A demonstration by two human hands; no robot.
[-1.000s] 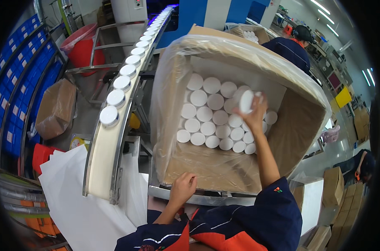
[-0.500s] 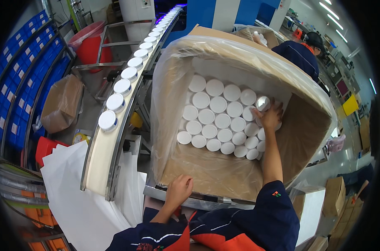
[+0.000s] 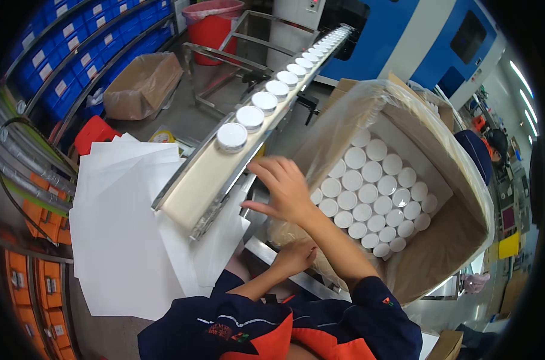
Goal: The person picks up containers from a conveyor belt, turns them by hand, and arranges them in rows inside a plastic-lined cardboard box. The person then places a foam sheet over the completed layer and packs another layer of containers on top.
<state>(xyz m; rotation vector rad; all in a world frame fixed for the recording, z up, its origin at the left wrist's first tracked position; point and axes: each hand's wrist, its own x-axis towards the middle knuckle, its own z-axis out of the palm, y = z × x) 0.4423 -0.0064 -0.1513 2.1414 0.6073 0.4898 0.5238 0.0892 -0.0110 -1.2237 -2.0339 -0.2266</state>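
Note:
My right hand (image 3: 282, 189) is open and empty, fingers and thumb apart, in the air between the conveyor belt (image 3: 197, 195) and the big box. Closest to it on the belt is a round white-lidded jar (image 3: 231, 138), the front one of a line of similar jars. Low at the box's near left corner is my left hand (image 3: 294, 257), its fingers curled closed with nothing showing in them. The large cardboard box (image 3: 446, 240), lined with clear plastic (image 3: 344, 114), holds rows of white-lidded jars (image 3: 367, 193) standing close together.
White sheets (image 3: 122, 234) lie stacked left of the belt. Farther back are a smaller lined carton (image 3: 143, 87), a red bin (image 3: 209, 30) and a metal frame (image 3: 224, 66). Blue parts bins (image 3: 74, 36) line the left. A co-worker's dark sleeve (image 3: 473, 156) shows beyond the box.
My right hand has come out of the box and moved left toward the belt, leaving the jar it was touching among the rows. The view has swung left; my left hand stays curled.

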